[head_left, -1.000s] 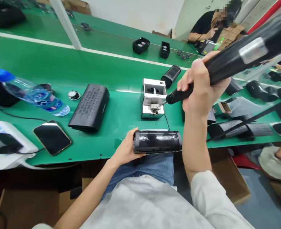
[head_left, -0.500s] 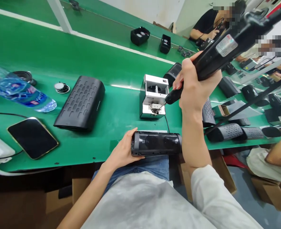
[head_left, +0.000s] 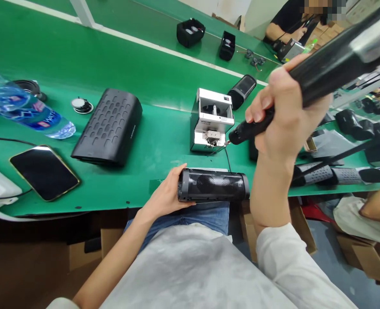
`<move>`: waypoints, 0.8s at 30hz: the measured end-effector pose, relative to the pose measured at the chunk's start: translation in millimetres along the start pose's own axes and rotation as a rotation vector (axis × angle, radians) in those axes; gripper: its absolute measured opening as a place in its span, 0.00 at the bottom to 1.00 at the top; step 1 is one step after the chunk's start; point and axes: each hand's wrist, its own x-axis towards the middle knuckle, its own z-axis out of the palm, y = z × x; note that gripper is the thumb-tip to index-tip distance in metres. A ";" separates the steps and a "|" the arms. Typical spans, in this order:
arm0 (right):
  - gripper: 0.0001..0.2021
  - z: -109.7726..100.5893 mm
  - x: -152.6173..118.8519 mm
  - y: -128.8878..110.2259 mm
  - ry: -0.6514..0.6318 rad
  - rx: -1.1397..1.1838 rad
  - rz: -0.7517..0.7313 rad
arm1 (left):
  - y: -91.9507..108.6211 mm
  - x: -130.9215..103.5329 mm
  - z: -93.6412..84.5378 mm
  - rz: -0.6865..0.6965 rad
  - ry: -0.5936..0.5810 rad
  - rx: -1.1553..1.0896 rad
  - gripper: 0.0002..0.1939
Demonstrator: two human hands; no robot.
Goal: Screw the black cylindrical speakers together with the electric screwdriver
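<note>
My left hand (head_left: 168, 194) grips the left end of a black speaker (head_left: 214, 185) lying sideways at the table's front edge. High on the right, my right hand (head_left: 288, 109) is wrapped round a black electric screwdriver (head_left: 334, 56). The driver slants down to the left, its tip near the front right corner of a silver and black screw feeder (head_left: 213, 118). Whether the tip carries a screw is too small to tell. Left of the feeder stands a black speaker with an oval-patterned face (head_left: 109, 124).
On the left lie a phone (head_left: 44, 172), a water bottle (head_left: 28, 109) and a round speaker part (head_left: 82, 105). Two open black housings (head_left: 190, 33) sit behind the table's white strip. A person (head_left: 286, 28) works at the back right; more speakers (head_left: 347, 176) line the right.
The screwdriver in my right hand has moved right and up, its tip off the feeder's front block. My left hand keeps its hold on the speaker. The view has shifted slightly.
</note>
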 end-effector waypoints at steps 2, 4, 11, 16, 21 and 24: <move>0.16 -2.9 -6.0 -14.7 -0.004 0.037 -0.036 | -1.1 -0.5 0.5 0.009 0.003 0.002 0.70; 0.13 -5.5 -11.4 -24.6 -0.025 0.052 -0.043 | -2.4 -1.0 1.2 0.020 0.010 0.004 0.70; 0.09 -3.5 -23.0 -34.7 -0.026 0.000 -0.052 | -3.6 -1.9 2.7 0.028 0.016 0.015 0.70; 0.10 4.8 -26.9 -34.7 -0.077 0.137 -0.005 | -3.8 -2.1 2.2 0.031 0.004 0.008 0.70; 0.08 12.5 -42.4 -19.3 -0.114 0.238 0.113 | -1.8 -3.2 3.5 -0.006 0.008 -0.022 0.69; 0.11 15.8 -57.2 -11.2 -0.144 0.259 0.272 | 1.9 -5.7 7.1 -0.027 0.020 -0.087 0.74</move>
